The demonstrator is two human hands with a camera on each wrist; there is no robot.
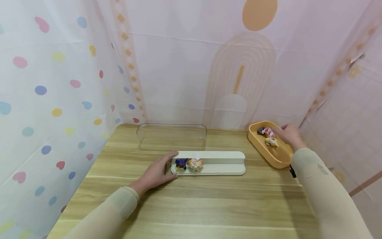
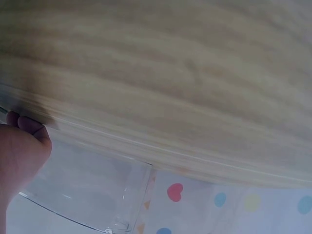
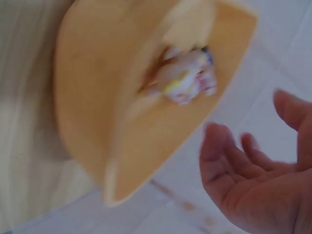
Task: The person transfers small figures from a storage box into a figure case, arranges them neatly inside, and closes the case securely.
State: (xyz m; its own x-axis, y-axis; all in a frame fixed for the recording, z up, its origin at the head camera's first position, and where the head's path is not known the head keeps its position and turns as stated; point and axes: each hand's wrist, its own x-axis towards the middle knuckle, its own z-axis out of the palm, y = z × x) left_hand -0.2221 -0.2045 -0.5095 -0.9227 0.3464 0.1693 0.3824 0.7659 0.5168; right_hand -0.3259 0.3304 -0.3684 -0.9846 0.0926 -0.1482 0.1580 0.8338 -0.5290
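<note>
My left hand (image 1: 156, 171) holds the left end of a cream stepped display base (image 1: 223, 169), fingertips at its back edge and thumb at its front edge. On the lower step near that hand stand a dark purple figurine (image 1: 180, 164) and a tan figurine with a white top (image 1: 195, 164). My right hand (image 1: 290, 135) hovers over the right rim of an orange tray (image 1: 262, 153). The right wrist view shows its fingers (image 3: 213, 146) apart from the thumb, nothing between them. In the tray lie a red-and-white figurine (image 1: 268, 133), a yellow-and-white one (image 1: 271, 142) and a dark piece (image 1: 261, 131).
A clear plastic box (image 1: 173, 136) stands behind the display base, at the back of the wooden table (image 1: 209, 205). Patterned curtains (image 1: 179, 66) hang behind the table and along its left side. The tray sits at the back right.
</note>
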